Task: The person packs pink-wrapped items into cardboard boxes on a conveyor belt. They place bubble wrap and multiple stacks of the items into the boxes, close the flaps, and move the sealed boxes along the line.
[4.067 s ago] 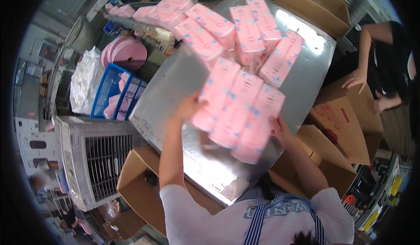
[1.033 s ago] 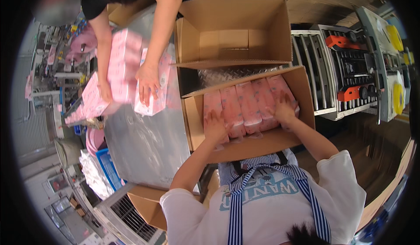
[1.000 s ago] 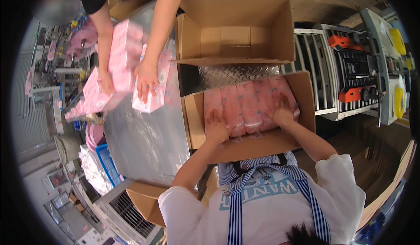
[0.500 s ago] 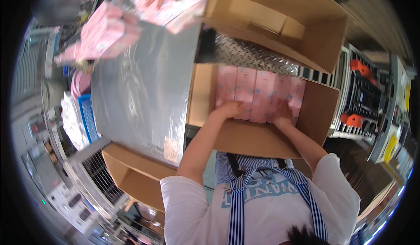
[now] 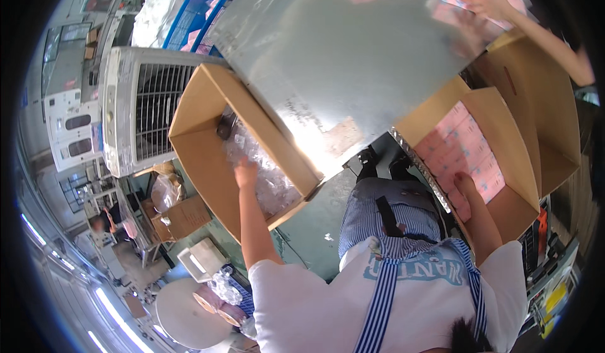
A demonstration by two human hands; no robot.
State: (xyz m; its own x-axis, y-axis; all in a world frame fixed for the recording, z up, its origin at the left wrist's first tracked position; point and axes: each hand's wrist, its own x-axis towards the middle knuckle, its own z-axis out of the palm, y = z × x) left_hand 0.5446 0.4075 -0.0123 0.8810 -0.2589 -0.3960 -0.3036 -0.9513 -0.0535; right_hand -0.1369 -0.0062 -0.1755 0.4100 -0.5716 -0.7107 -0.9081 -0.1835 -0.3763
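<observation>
My left hand [image 5: 246, 171] reaches down into a cardboard box [image 5: 205, 154] on the left, at crumpled clear plastic [image 5: 259, 167]. Its fingertips are blurred among the plastic, so I cannot tell whether they grip any. On the right, my right hand [image 5: 465, 183] lies on pink patterned packs [image 5: 463, 148], its fingers partly hidden by the viewing angle. These packs stand side by side in a second cardboard box [image 5: 510, 129]. A dark object [image 5: 225, 125] sits at the far end of the plastic.
Between the boxes extends a shiny metal table [image 5: 328, 57]. At its far right, a co-worker's hands [image 5: 488, 6] handle pink packs. Another cardboard box [image 5: 548, 113] stands beyond mine. A grilled machine [image 5: 148, 110] and blue basket [image 5: 192, 16] are at the left.
My view and body have turned left. The left hand has left the pink packs and now reaches into the box of clear plastic; the right hand stays at the packs.
</observation>
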